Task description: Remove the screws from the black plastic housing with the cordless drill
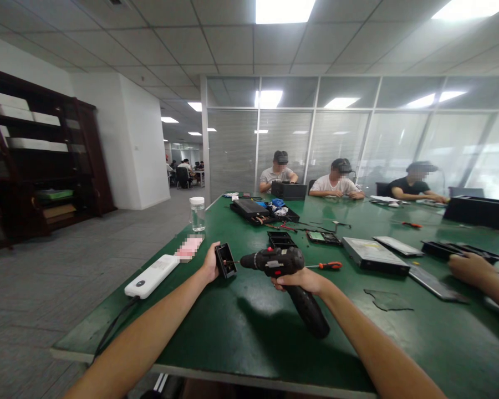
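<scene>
My right hand (303, 281) is wrapped round the grip of a black cordless drill (274, 261), which points left. The bit at its front reaches the open side of a small black plastic housing (226, 260); whether it touches a screw is too small to tell. My left hand (210, 265) grips that housing by its left side and holds it tilted just above the green table (216, 332). Behind the drill lies a second black plastic frame (281, 239). To its right is a screwdriver (330, 266) with an orange and black handle.
A white power bank (152, 276) with a cable and a clear jar (197, 214) stand on the left. An optical drive (374, 255), a circuit board (323, 237) and a glass shard (387, 300) lie right. Another person's hand (474, 270) reaches in there; several co-workers sit opposite.
</scene>
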Motion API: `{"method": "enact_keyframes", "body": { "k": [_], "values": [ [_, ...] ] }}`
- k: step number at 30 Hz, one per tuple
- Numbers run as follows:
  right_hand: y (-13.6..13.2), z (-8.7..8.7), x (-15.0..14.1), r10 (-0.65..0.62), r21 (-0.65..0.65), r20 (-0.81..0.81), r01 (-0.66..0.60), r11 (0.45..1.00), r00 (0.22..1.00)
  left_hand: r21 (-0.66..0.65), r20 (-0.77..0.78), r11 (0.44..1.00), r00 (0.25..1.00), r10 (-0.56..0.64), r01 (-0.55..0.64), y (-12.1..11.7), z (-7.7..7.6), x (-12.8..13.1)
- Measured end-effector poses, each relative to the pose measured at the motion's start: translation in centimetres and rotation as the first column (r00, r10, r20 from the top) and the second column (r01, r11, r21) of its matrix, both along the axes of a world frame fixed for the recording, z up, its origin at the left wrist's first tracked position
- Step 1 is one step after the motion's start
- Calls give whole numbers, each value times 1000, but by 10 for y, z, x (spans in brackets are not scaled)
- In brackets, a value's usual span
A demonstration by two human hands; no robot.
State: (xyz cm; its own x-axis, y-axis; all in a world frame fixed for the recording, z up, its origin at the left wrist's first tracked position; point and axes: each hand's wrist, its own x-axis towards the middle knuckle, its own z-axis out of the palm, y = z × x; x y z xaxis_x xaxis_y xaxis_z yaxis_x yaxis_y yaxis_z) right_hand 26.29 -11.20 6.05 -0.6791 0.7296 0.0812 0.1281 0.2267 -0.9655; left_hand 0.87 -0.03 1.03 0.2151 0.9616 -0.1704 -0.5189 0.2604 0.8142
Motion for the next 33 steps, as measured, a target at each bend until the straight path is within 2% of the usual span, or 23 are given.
{"method": "enact_keyframes", "body": {
  "k": [9,20,28,33],
  "values": [
    [-1,1,-1,3,5,-7,-3,1000,1000,35,0,999,1000,-14,14,4,-4,-2],
    [-1,-1,-1,6,12,-11,-6,1000,1000,4,7,1000,1000,22,-22,-4,3,1],
    [2,-3,1,3,18,-7,-2,1000,1000,28,6,1000,1000,-11,11,-4,3,1],
    [1,-3,1,3,9,-4,-3,1000,1000,3,6,1000,1000,8,-8,-5,4,1]
  ]
}}
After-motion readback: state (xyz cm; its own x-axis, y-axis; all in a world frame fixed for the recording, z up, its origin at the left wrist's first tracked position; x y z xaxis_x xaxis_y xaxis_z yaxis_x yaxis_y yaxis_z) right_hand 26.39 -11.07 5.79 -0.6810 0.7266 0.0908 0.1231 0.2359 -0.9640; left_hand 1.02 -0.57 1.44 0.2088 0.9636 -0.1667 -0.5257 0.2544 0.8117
